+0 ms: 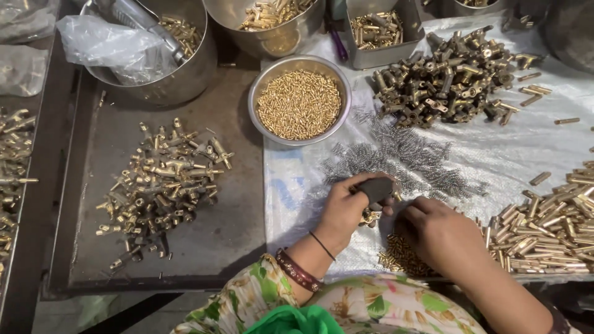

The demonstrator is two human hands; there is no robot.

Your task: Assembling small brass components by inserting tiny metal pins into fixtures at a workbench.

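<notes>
left hand (pixel 346 207) fingers clamped on dark tool (pixel 376 188), brass fitting (pixel 370 216) tucked under them. right hand (pixel 433 232) fingers curled together, contents hidden. springs (pixel 402 158) just beyond fingertips, pins (pixel 402 253) beneath. risk: fitting slips, small parts scatter off bench (pixel 204 241).

A: Which packaging appears in the head view?

B: A crumpled clear plastic bag (pixel 105 46) lies over the rim of the large steel bowl (pixel 185 80) at upper left. Two more clear bags (pixel 21 43) sit at the far left edge.

A: Any labels, signs or screens?

B: None visible.
</notes>
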